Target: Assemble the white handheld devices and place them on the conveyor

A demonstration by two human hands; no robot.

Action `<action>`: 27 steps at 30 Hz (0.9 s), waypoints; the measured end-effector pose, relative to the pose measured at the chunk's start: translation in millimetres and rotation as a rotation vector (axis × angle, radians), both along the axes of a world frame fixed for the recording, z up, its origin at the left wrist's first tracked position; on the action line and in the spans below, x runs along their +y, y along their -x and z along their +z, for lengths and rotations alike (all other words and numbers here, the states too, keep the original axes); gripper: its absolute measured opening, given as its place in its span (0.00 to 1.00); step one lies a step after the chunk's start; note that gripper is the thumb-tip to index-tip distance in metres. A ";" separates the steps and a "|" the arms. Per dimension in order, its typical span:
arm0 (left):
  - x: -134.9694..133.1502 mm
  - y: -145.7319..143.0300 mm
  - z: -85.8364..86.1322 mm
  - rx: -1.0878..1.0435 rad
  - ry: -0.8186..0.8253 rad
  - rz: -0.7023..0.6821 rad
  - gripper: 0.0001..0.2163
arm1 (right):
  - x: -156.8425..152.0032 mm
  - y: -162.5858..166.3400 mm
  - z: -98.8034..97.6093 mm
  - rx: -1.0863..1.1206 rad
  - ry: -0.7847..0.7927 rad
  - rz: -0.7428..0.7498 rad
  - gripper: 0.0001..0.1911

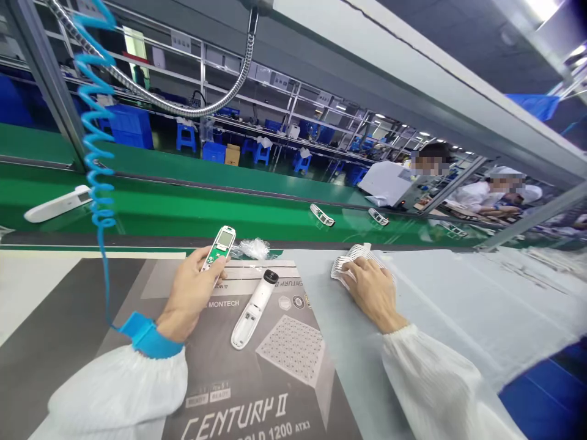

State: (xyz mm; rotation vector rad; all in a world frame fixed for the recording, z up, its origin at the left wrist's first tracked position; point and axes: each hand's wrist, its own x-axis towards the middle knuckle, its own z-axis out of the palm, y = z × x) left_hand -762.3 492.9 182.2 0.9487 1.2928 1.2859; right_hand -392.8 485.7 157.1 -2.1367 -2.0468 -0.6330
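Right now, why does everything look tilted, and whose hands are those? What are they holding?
This picture comes from a camera worn on a person's head, looking down at their own two hands. There's no robot here. The left hand holds a slim white gadget with a green circuit board and a small screen. The right hand rests on a white ribbed plastic piece. Below them lies a printed grey Montech card, with a white gadget with a black cap on it. A blue strap circles the left wrist, and a curly blue cord runs up from it. Farther away are a green belt and a co-worker in white.
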 end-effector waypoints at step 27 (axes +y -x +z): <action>-4.2 -11.8 -29.0 0.546 -0.384 -0.242 0.20 | 23.2 198.6 4.6 2.126 0.223 0.662 0.23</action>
